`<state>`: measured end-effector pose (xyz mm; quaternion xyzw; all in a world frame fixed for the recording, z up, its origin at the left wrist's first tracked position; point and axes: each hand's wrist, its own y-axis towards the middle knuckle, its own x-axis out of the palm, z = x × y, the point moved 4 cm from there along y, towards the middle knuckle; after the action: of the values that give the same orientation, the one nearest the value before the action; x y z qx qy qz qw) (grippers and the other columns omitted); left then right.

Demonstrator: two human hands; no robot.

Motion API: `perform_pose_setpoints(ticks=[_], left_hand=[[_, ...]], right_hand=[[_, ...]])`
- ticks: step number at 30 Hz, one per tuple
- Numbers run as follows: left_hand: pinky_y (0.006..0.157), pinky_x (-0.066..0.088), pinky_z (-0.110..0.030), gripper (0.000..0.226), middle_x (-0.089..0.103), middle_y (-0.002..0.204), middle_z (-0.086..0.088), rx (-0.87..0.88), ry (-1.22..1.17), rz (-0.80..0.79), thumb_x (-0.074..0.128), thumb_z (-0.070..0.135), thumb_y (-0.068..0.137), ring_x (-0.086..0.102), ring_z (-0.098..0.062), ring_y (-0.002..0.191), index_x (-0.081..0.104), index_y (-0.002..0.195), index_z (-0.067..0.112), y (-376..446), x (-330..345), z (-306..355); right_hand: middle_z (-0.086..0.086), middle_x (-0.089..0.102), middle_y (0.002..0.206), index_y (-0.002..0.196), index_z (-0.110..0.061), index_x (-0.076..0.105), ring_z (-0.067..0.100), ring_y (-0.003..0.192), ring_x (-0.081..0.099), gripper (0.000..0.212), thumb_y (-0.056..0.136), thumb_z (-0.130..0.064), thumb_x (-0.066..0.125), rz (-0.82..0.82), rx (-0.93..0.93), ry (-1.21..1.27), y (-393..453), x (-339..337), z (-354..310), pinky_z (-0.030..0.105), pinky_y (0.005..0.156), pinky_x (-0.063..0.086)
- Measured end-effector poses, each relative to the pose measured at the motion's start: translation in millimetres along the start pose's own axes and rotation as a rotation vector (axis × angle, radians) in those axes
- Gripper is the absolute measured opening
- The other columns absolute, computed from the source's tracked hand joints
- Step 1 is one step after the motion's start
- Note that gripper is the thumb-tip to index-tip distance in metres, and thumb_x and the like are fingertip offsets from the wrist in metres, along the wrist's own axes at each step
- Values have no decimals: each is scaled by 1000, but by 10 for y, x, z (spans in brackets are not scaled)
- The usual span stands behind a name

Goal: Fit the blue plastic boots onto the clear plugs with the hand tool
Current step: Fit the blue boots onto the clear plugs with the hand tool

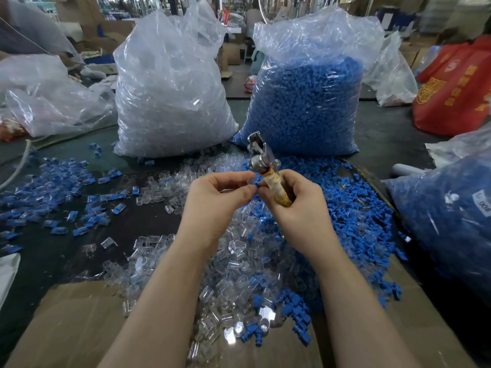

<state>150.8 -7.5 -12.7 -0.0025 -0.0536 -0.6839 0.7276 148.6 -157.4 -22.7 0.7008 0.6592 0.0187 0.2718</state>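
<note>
Hiding blue boot (256,184) between fingertips (245,191).

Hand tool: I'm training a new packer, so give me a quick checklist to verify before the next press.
1. Tool held by the right hand, metal head up: ok.
2. Blue boot pinched at the fingertips: ok.
3. Clear plug in the left hand: cannot tell.
4. Boot seated in the tool head: not ok, it sits below it.
5. Loose plugs and boots on the table: ok.
</note>
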Motion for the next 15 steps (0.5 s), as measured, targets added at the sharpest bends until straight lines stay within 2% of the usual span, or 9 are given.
perform_pose_setpoints(ticks=[5,11,15], left_hand=[[73,58,-20,25,76,78,-1,18,49,-22,77,-1,78,68,-7,72,77,78,24,-5,4,12],[68,56,-17,22,76,75,1,3,58,-19,76,-3,78,67,-2,67,75,80,19,5,0,5],[78,59,-26,20,76,82,-6,2,51,-15,76,-1,78,69,-11,75,76,83,18,-7,-3,8]], right_hand=[[-13,56,63,81,-23,62,3,53,44,13,91,-18,68,6,-10,3,5,-22,15,14,51,35],[-15,55,61,81,-25,61,4,54,44,15,92,-17,67,-19,-14,-12,2,-6,24,18,53,35],[-10,58,65,83,-25,63,8,55,47,11,93,-22,67,-34,-20,11,-12,-21,6,22,50,36]])
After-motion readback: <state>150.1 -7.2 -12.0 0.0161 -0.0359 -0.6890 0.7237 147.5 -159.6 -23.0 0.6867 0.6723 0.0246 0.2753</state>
